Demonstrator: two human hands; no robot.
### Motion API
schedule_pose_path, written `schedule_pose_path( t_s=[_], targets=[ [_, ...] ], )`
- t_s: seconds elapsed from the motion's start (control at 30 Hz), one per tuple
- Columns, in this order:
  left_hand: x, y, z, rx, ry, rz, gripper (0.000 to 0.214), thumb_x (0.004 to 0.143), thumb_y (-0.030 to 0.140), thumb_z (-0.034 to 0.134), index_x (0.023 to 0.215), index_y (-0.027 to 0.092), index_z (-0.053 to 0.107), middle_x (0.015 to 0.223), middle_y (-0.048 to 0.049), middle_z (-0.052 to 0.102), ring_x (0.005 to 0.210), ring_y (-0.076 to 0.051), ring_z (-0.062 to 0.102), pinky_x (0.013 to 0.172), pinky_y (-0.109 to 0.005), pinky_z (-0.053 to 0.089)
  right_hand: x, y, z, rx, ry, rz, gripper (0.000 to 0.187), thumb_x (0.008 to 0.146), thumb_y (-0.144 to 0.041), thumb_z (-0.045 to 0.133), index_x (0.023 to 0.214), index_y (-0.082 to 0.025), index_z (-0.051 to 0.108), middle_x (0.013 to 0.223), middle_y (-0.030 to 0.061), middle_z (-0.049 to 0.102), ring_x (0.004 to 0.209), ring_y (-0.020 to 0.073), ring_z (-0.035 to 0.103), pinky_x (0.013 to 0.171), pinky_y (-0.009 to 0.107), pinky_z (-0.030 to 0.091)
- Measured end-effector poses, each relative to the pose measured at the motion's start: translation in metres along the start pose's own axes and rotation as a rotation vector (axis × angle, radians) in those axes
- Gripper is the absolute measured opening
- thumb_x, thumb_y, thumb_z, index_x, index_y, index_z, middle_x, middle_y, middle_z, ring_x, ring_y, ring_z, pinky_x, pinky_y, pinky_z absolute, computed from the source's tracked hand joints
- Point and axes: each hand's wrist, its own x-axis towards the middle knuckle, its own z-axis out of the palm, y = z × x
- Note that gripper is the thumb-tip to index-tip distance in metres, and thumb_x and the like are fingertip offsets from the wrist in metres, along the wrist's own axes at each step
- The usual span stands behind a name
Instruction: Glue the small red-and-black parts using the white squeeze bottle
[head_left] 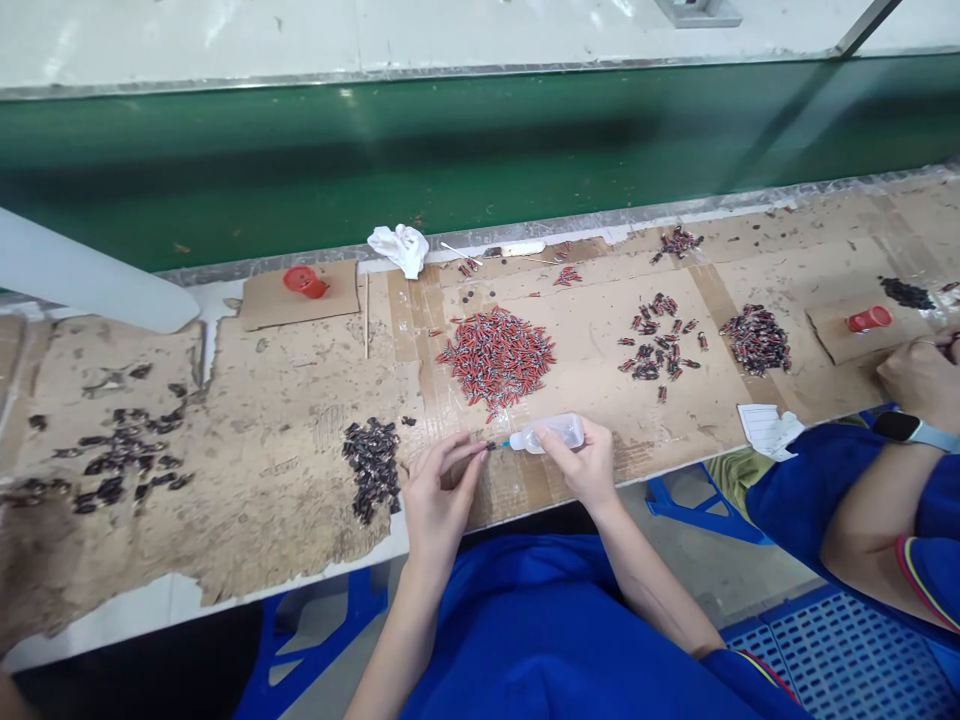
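My left hand point(435, 490) pinches a tiny dark part point(489, 446) between thumb and fingertips near the table's front edge. My right hand point(589, 462) grips a small clear squeeze bottle point(551, 433) lying sideways, its blue nozzle pointing left at the tiny part. Just behind both hands lies a heap of small red and grey parts point(496, 355). A pile of dark parts point(371, 462) sits left of my left hand.
Cardboard covers the worktable point(285, 470), with a green conveyor belt point(450, 150) behind. Red caps point(304, 281) point(868, 319) sit on cardboard squares. More part piles point(756, 340) point(660, 350) lie to the right, a white rag point(400, 247) at the back. A co-worker's arm point(892, 480) is at right.
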Motion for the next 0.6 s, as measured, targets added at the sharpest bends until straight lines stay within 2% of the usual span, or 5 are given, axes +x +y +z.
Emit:
schedule_pose_path(
  t_s=[0.13,0.27,0.33,0.43,0.6],
  targets=[
    [-0.001,-0.003,0.002,-0.013,0.022,0.025,0.023,0.083,0.035,0.068,0.101,0.022,0.067,0.091,-0.0037,0.077,0.096,-0.021,0.069,0.096,-0.04,0.048,0.0,0.002,-0.004,0.059,0.049,-0.027,0.024,0.069,-0.04,0.072,0.067,-0.016,0.07,0.061,0.004,0.071,0.053,0.0172,0.062,0.052,0.027,0.049],
    [0.0,-0.005,0.003,-0.034,0.048,0.091,0.023,0.084,0.031,0.067,0.105,0.021,0.066,0.09,-0.0034,0.076,0.094,-0.019,0.068,0.091,-0.037,0.05,0.013,0.006,-0.024,0.111,0.253,-0.126,0.027,0.068,-0.041,0.074,0.082,-0.017,0.071,0.078,0.0061,0.075,0.068,0.0212,0.068,0.063,0.032,0.054],
    [0.001,-0.005,0.002,-0.04,0.062,0.145,0.021,0.085,0.029,0.066,0.104,0.022,0.067,0.088,-0.0031,0.075,0.091,-0.018,0.067,0.088,-0.035,0.051,0.025,0.007,-0.037,0.018,0.347,-0.174,0.033,0.066,-0.04,0.077,0.091,-0.018,0.07,0.086,0.0071,0.075,0.076,0.0227,0.07,0.07,0.035,0.055],
    [0.004,-0.005,0.001,-0.023,0.068,0.234,0.015,0.086,0.027,0.064,0.099,0.023,0.07,0.086,-0.0029,0.074,0.088,-0.018,0.065,0.084,-0.034,0.051,0.043,0.006,-0.047,-0.233,0.371,-0.206,0.036,0.069,-0.037,0.076,0.099,-0.019,0.068,0.094,0.0081,0.074,0.083,0.0243,0.069,0.078,0.04,0.054],
    [0.006,-0.008,-0.001,0.04,0.043,0.281,0.013,0.089,0.027,0.06,0.092,0.024,0.072,0.085,-0.0034,0.073,0.085,-0.018,0.063,0.083,-0.035,0.048,0.047,-0.002,-0.033,-0.648,0.404,-0.463,0.02,0.08,-0.033,0.072,0.096,-0.021,0.071,0.101,0.0103,0.068,0.095,0.027,0.059,0.087,0.046,0.048]
  ],
)
